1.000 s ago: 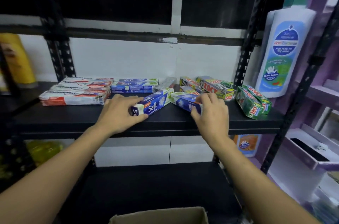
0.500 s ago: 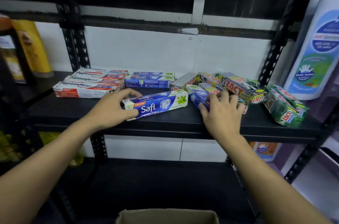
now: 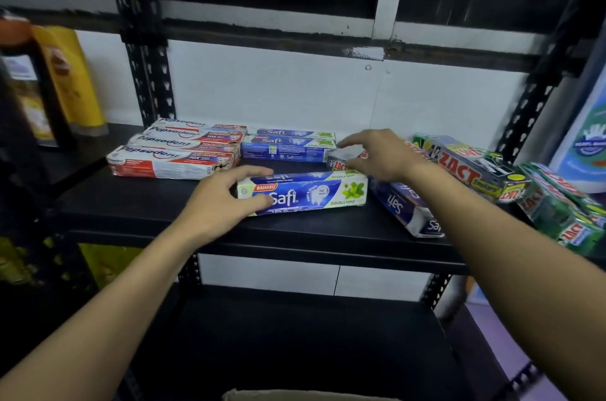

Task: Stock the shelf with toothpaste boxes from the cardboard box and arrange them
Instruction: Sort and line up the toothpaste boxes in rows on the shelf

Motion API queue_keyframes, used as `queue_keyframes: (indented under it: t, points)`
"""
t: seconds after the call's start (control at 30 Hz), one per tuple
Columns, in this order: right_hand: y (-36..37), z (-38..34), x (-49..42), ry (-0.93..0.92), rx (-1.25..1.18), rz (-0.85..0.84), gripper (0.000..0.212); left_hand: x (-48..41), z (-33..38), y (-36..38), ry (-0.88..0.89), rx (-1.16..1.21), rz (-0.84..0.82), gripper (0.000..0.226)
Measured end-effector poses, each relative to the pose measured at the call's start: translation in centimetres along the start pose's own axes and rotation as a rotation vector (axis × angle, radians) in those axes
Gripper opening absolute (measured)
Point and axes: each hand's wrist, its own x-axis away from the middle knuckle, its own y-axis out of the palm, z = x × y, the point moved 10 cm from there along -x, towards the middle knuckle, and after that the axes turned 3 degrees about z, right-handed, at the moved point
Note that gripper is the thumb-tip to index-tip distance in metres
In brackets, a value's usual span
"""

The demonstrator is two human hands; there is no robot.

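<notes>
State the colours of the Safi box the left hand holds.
Safi box: blue with pale green ends; head view.

Black shelf [image 3: 141, 207], front view. The left grip [image 3: 223, 199] holds the 9 o'clock end of a blue Safi box [image 3: 314, 192] lying crosswise near the shelf's front edge. At 1 o'clock of that box, the right grip [image 3: 377, 154] pinches the end of a grey Zact box [image 3: 341, 161]. Pepsodent stack [image 3: 177, 151] lies at 10 o'clock, Safi stack [image 3: 288, 144] at 12, loose Zact boxes [image 3: 472, 167] at 3. Cardboard box [image 3: 295, 395] rim sits at 6 o'clock of the frame.
</notes>
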Motion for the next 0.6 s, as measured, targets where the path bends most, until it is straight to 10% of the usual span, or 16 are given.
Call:
queue_keyframes:
  t: [0.43,0.6]
  points:
    - [5.6,2.2,-5.1,-0.027,0.111,-0.477,0.076,-0.8,-0.9,0.4,-0.06,0.184,-0.105,0.046]
    - [4.9,2.0,-5.9,-0.065,0.196,-0.38,0.068,-0.9,-1.2,0.5,-0.062,0.17,-0.106,0.046]
